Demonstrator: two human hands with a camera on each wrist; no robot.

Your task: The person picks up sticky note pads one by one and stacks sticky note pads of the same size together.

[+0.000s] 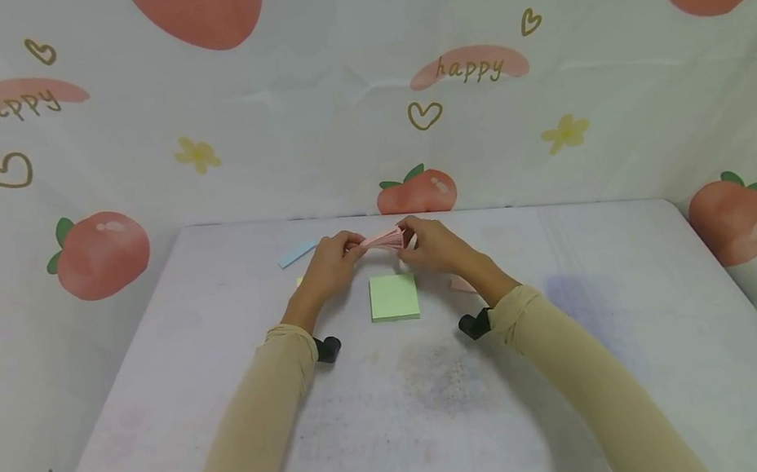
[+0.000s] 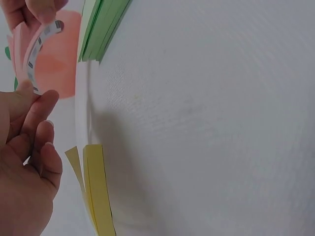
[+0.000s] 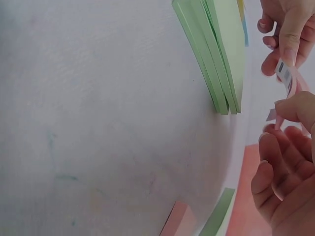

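Note:
A small pad of pink sticky notes (image 1: 385,240) is held up between both hands over the far part of the table, its sheets bowed and fanned apart. My left hand (image 1: 333,264) pinches one end with thumb and fingers. At the opposite end, my right hand (image 1: 434,245) grips it the same way. In the left wrist view a white printed label (image 2: 33,59) curves along the bent pad. Closer to me, just below the hands, a square stack of green sticky notes (image 1: 393,297) lies flat on the table.
Left of the hands lies a narrow blue pad (image 1: 297,254). A yellow pad (image 2: 101,187) is mostly hidden by the left arm in the head view. Another pink pad (image 1: 461,285) lies partly behind the right forearm. A printed cloth wall rises behind the table (image 1: 409,429).

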